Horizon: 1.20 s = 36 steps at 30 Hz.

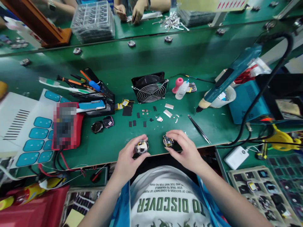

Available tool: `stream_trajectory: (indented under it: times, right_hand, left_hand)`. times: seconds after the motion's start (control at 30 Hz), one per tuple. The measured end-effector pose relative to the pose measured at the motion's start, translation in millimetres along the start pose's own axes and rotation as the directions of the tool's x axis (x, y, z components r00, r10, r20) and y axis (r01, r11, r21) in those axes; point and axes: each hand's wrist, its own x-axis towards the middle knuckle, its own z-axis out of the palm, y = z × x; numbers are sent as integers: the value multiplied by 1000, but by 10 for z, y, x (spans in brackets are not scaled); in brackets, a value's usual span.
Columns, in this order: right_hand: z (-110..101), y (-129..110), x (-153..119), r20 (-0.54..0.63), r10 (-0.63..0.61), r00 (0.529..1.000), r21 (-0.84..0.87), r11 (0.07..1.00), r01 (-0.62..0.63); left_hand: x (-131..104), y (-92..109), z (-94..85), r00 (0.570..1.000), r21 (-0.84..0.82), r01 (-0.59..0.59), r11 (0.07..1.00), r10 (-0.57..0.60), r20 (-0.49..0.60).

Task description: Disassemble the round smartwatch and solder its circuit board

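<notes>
My left hand (129,156) holds a round watch part (142,147) with a white and black face between thumb and fingers, near the bench's front edge. To its right, my right hand (183,148) grips another round part (168,141) showing a small circuit board and yellow bits. The two parts are apart. Small black pads, white strips (168,113) and tiny loose pieces lie on the green bench (106,151) beyond my hands. Black tweezers (199,129) rest to the right of them.
A fan (151,90) stands behind the small pieces. At the left are a red meter (67,126) and a tool holder (106,97). A screwdriver (227,75) hangs at the right, near a white tub (223,97). Another person's hands (136,12) work beyond the ledge.
</notes>
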Motion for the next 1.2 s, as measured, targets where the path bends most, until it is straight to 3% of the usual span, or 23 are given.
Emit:
stream_trajectory:
  times: [0.07,0.13,0.23,0.3,0.4,0.43,0.5,0.57,0.6,0.7,0.77,0.9,1.0,1.07,1.13,1.2]
  right_hand:
    - [8,24,23,27,-50,998,-55,997,51]
    - [19,22,32,38,-72,997,-66,995,74]
    - [51,-38,50,15,-71,997,-45,996,71]
    - [95,-126,66,0,-77,997,-6,997,77]
    - [226,-315,72,15,-145,989,98,985,143]
    - [286,-378,67,26,-179,983,141,975,174]
    - [409,-474,50,35,-243,969,209,950,231]
    - [487,-502,31,48,-272,961,213,943,256]
    - [491,-486,23,60,-267,962,182,950,253]
    - [316,-319,13,58,-193,980,-32,980,195]
    - [73,-138,14,-22,-132,991,-242,962,123]
    - [-437,241,-13,-184,-52,982,-649,757,-81]
    - [-651,427,-64,-213,19,977,-756,630,-177]
    - [-714,483,-81,-190,59,980,-769,612,-186]
    - [-748,489,-71,-148,81,986,-760,628,-166]
    - [-769,450,-42,-121,100,988,-722,674,-157]
  left_hand:
    - [49,-88,-73,994,247,-106,963,108,5]
    - [88,-126,-139,980,389,-199,900,188,67]
    - [97,-86,-226,969,447,-248,859,215,123]
    - [40,-11,-272,974,437,-223,871,222,54]
    - [-137,128,-287,987,232,-102,967,128,-100]
    - [-202,169,-277,995,101,-34,994,43,-88]
    - [-302,224,-261,992,-145,127,981,-122,41]
    - [-332,231,-295,960,-248,270,930,-240,142]
    - [-317,217,-346,949,-245,313,918,-289,127]
    - [-196,117,-636,917,-93,374,923,-383,-110]
    - [-103,36,-878,898,83,390,917,-358,-255]
    - [-23,-25,-1171,928,465,348,814,-227,-297]
    - [-38,24,-1111,944,685,266,678,-41,-327]
    - [-41,58,-975,970,716,137,685,53,-236]
    - [-16,73,-816,996,663,-85,744,86,31]
    - [39,72,-684,954,566,-235,790,78,288]
